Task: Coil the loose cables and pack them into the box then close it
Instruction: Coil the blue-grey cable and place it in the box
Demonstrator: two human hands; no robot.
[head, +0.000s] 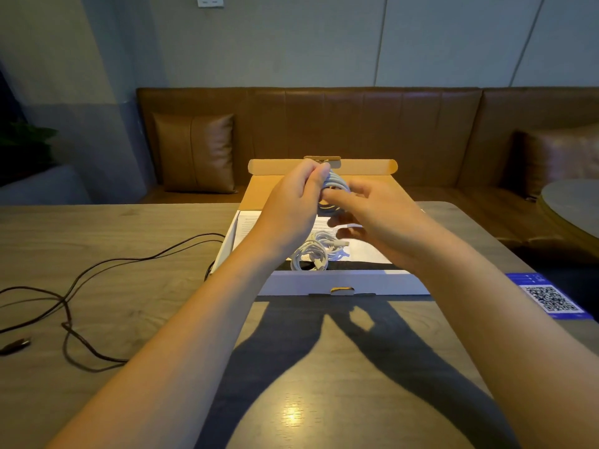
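Your left hand (pixel 293 202) gripping white cable coil (pixel 335 189) at frame centre, above open cardboard box (pixel 343 281); your right hand (pixel 372 215) pinching its loops. Black cable (pixel 97 270) sprawling lower left, trailing toward box's left edge.

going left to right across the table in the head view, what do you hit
loose black cable → open box with a white cable coil inside and both hands above it, left hand gripping a light coil, right hand touching it → blue qr card
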